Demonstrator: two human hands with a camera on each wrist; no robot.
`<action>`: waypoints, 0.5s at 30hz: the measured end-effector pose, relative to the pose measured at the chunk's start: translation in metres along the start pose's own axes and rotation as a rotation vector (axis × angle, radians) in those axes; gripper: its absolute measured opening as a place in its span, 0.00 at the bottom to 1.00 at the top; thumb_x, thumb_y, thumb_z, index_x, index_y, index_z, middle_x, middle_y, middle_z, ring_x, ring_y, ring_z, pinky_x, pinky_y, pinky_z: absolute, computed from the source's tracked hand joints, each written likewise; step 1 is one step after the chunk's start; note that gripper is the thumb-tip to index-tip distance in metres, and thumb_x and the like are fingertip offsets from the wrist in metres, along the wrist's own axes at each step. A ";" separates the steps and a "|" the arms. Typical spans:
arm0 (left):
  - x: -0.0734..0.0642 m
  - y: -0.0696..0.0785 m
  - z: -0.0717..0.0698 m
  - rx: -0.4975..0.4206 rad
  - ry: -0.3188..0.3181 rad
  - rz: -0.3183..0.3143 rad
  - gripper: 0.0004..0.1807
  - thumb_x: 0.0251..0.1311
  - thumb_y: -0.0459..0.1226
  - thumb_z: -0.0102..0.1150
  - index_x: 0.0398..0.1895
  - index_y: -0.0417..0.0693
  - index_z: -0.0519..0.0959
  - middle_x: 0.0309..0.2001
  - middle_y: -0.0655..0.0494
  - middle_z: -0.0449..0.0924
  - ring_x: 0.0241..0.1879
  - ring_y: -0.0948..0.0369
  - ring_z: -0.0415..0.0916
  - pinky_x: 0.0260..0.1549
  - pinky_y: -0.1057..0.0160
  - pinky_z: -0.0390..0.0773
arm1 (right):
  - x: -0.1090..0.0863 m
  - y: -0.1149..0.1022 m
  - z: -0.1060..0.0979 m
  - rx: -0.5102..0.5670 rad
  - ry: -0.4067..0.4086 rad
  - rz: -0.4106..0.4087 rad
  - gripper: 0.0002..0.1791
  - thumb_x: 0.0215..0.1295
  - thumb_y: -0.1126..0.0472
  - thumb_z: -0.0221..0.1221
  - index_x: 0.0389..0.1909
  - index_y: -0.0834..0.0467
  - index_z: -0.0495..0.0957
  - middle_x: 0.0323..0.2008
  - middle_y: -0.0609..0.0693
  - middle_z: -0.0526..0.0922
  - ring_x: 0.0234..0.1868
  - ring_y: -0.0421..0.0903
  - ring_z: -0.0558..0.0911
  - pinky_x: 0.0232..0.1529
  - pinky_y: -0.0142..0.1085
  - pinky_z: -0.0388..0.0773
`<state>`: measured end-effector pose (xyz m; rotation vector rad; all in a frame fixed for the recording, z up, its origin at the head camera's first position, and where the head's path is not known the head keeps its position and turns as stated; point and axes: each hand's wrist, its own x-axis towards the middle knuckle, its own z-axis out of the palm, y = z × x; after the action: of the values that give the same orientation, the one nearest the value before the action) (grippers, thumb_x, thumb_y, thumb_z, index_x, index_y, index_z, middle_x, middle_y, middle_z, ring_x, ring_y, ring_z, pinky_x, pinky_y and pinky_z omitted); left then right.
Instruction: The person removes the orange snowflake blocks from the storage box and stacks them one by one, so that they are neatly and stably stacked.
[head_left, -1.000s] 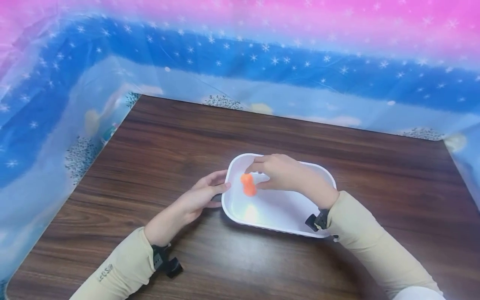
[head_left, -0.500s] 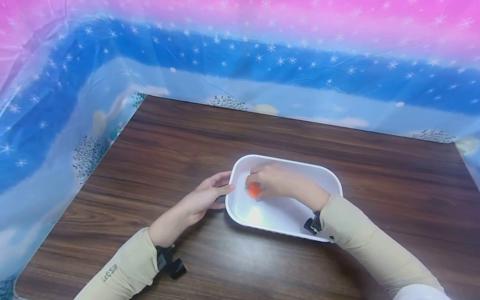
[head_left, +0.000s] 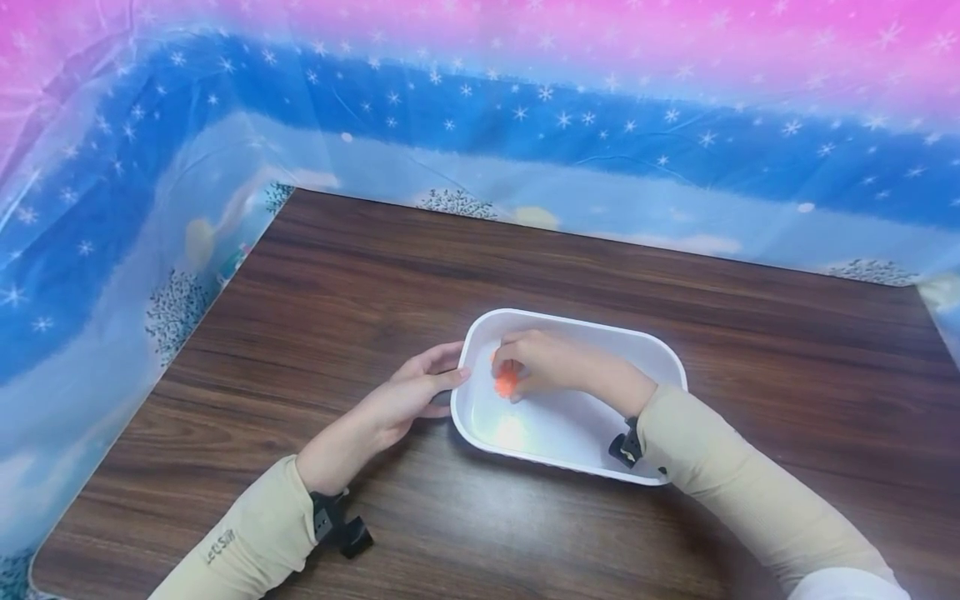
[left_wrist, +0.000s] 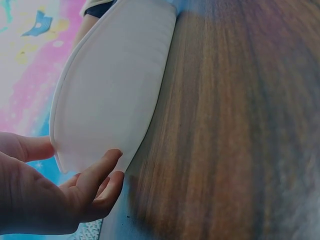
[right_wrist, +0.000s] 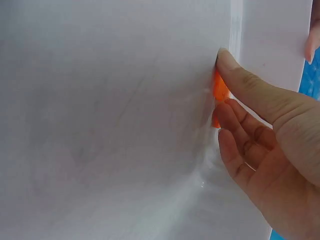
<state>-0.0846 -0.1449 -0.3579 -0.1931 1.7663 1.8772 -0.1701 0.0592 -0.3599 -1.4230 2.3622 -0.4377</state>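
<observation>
A white plastic basin [head_left: 570,433] with rounded corners stands on the wooden table. At its left end my left hand [head_left: 405,387] holds on, thumb over the rim and fingers along the outside wall. The left wrist view shows that hand's fingertips [left_wrist: 114,154] against the outer side. My right hand [head_left: 547,360] reaches down into the basin and pinches a small orange piece [head_left: 506,383] with rounded lobes. From the right wrist camera, the orange piece [right_wrist: 220,87] sits low by the left end wall, between thumb and fingers, which partly hide it.
Dark brown wooden table [head_left: 360,275] surrounds the basin. Behind it and at the left hangs a pink and blue snowflake-patterned cloth [head_left: 480,108]. A black camera [head_left: 352,533] on the left wrist hangs over the tabletop.
The right hand has lowered the orange piece to the basin's floor near the left end, its fingers now covering more of it. The left hand keeps its hold on the basin.
</observation>
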 end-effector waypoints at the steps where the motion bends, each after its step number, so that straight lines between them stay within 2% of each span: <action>1: 0.000 0.000 0.000 0.000 0.002 -0.002 0.28 0.66 0.38 0.50 0.69 0.49 0.58 0.66 0.47 0.61 0.60 0.50 0.67 0.54 0.49 0.71 | 0.000 0.000 0.000 0.013 -0.001 0.001 0.15 0.47 0.62 0.71 0.38 0.58 0.81 0.36 0.48 0.78 0.40 0.43 0.78 0.45 0.33 0.76; 10: 0.000 0.000 0.001 0.000 0.011 -0.001 0.28 0.66 0.37 0.50 0.69 0.49 0.58 0.66 0.48 0.61 0.60 0.51 0.67 0.54 0.49 0.71 | -0.001 -0.003 -0.001 0.040 -0.023 0.048 0.13 0.50 0.63 0.69 0.36 0.58 0.78 0.34 0.46 0.76 0.37 0.42 0.75 0.43 0.31 0.73; 15: 0.000 0.000 0.001 0.002 0.009 -0.003 0.28 0.66 0.37 0.50 0.68 0.49 0.58 0.66 0.47 0.61 0.60 0.51 0.67 0.54 0.49 0.71 | -0.001 -0.004 -0.002 0.014 -0.032 0.024 0.13 0.51 0.63 0.68 0.38 0.60 0.80 0.33 0.47 0.77 0.36 0.42 0.75 0.42 0.31 0.74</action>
<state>-0.0843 -0.1443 -0.3583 -0.2039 1.7728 1.8748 -0.1672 0.0589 -0.3565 -1.3842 2.3440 -0.4208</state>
